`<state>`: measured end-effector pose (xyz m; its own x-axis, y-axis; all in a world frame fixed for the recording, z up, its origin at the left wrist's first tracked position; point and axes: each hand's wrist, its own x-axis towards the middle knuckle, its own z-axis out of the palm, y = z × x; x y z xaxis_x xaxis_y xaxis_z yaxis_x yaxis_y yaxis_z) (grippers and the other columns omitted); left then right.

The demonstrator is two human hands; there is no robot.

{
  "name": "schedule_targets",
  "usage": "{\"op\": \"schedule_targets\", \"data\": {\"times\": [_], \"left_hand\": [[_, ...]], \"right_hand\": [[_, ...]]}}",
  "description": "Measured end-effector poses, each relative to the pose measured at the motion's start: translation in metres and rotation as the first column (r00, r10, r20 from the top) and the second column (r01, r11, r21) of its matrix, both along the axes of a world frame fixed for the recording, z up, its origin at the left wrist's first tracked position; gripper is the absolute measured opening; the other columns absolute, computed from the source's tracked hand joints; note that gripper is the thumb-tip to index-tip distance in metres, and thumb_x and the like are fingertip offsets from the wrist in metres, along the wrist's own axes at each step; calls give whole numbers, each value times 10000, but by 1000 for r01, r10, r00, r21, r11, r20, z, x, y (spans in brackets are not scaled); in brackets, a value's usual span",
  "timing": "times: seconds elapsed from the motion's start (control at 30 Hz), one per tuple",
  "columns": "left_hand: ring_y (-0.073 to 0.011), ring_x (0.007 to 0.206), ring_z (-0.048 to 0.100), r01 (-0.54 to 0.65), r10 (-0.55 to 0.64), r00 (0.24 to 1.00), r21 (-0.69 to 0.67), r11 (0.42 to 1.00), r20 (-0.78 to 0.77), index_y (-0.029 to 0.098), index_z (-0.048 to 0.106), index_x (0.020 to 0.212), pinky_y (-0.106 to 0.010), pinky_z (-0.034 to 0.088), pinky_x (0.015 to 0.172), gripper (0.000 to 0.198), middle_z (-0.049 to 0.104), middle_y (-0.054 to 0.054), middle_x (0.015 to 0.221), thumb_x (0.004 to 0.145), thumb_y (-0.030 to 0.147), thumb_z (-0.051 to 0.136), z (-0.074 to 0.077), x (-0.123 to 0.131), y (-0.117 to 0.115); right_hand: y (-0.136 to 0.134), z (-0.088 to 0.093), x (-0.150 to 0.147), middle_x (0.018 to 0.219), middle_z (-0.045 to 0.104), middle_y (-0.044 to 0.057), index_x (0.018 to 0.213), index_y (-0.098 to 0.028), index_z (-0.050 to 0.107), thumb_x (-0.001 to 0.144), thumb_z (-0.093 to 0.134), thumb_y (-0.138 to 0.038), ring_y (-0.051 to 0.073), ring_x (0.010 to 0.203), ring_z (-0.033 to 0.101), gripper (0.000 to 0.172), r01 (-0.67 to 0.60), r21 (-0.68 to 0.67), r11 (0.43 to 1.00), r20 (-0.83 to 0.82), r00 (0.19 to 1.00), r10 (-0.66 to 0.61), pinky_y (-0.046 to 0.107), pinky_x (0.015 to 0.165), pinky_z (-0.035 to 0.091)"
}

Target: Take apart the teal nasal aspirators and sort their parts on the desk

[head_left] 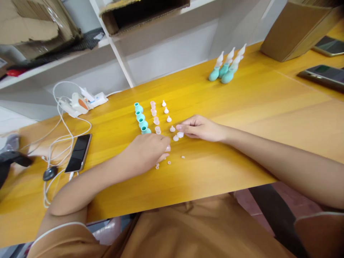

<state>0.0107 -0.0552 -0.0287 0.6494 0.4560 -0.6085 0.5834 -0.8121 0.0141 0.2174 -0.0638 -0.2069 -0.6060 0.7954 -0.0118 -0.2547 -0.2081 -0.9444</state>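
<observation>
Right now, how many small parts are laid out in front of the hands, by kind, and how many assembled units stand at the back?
Teal bulbs: 4
Pink translucent caps: 4
White tips, counting the one at the right hand: 6
Tiny loose bits by the left hand: 3
Assembled units: 4
Total: 21

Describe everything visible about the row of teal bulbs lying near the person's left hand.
The row of teal bulbs holds four small pieces, rubbery-looking, each rounded with a short open neck. They stand apart from one another in a line on the yellow wooden table, running away from the left hand. The nearest one sits just beyond the knuckles; whether it touches them cannot be told. A row of translucent pink caps runs alongside to the right.
</observation>
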Motion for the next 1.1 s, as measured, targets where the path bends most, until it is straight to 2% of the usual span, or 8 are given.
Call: {"op": "schedule_targets", "data": {"times": [0.1,0.27,0.47,0.6,0.73,0.83,0.93,1.1], "left_hand": [[-219,852,703,-57,45,980,53,997,196,173,631,1021,-310,450,713,213,758,-54,996,1021,315,791,-2,2,-1],[-170,831,679,-161,126,843,23,987,523,194,652,1039,-288,463,754,223,741,-9,939,1025,364,795,-13,-2,3],[-117,757,653,-288,385,779,-262,921,496,195,720,956,-256,449,729,145,742,33,851,995,305,805,-1,3,8],[-102,740,652,-294,436,746,-339,894,502,189,717,927,-246,462,721,69,743,41,845,960,226,764,6,7,7],[-124,761,632,-192,276,839,-220,957,469,183,663,924,-259,456,717,142,704,32,870,860,73,727,9,5,3],[-185,777,637,-59,79,974,-95,994,215,176,636,940,-318,445,689,102,701,-20,928,929,78,661,11,3,-4],[-253,844,692,82,-84,996,-66,994,-34,164,643,1004,-373,483,700,148,716,-78,1014,1015,60,538,9,-1,-13],[-283,902,721,135,-136,987,-16,991,-84,167,634,1025,-405,545,733,140,705,-94,1033,1067,100,519,5,-3,-19]], "right_hand": [[-6,4,-8,514,374,-98,768,-172,587,1068,608,-722,55,462,260,627,17,9,1000,-107,994,-16,259,467,191],[-14,8,-18,554,364,-104,767,-178,527,1115,588,-649,47,478,323,588,-35,4,999,-317,948,34,250,515,270],[-15,6,-16,641,335,-103,850,-154,588,1138,594,-573,49,512,350,508,-165,18,986,-406,900,159,247,546,294],[-18,10,-14,633,359,-104,841,-166,561,1135,586,-592,52,515,359,518,-194,39,980,-392,899,194,249,571,308],[-14,16,-2,582,395,-86,754,-187,507,1158,515,-599,66,532,330,576,-116,144,983,-190,971,143,265,584,278],[-5,19,12,582,309,-78,661,-195,423,1144,541,-551,74,555,253,611,24,369,929,104,992,-67,283,585,221],[3,17,19,567,334,-58,632,-180,465,1110,557,-462,84,551,251,563,-65,563,824,417,883,-215,307,609,199],[2,16,12,643,551,18,704,-166,618,1106,494,-456,109,575,291,511,-241,533,811,720,633,-285,323,641,188]]}}
